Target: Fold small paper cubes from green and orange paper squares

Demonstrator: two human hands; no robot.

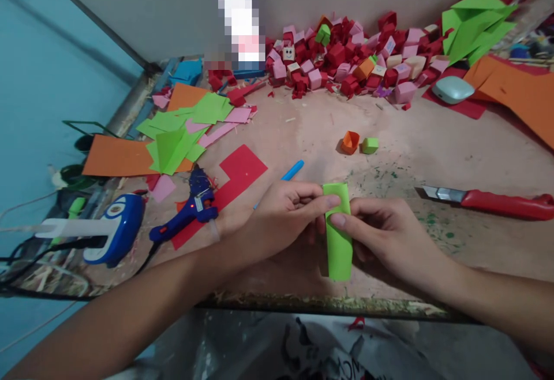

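Observation:
A strip of green paper (340, 253) is held upright over the front of the table, between both hands. My left hand (298, 204) pinches its upper left side, thumb on the front face. Lower on the right side, my right hand (385, 230) grips the same strip with its thumb across the front; the fingers behind are partly hidden. Behind the hands sit a small orange paper box (350, 142) and a small green paper box (370, 145). A blue pen (293, 170) lies partly covered by my left hand.
A red-handled utility knife (502, 202), blade out, lies at right. A blue glue gun (186, 218) rests on red paper (246, 166) at left, near a blue-and-white power strip (116, 230). Many small paper boxes (335, 56) are heaped along the back wall. Orange sheets (116, 155) lie left.

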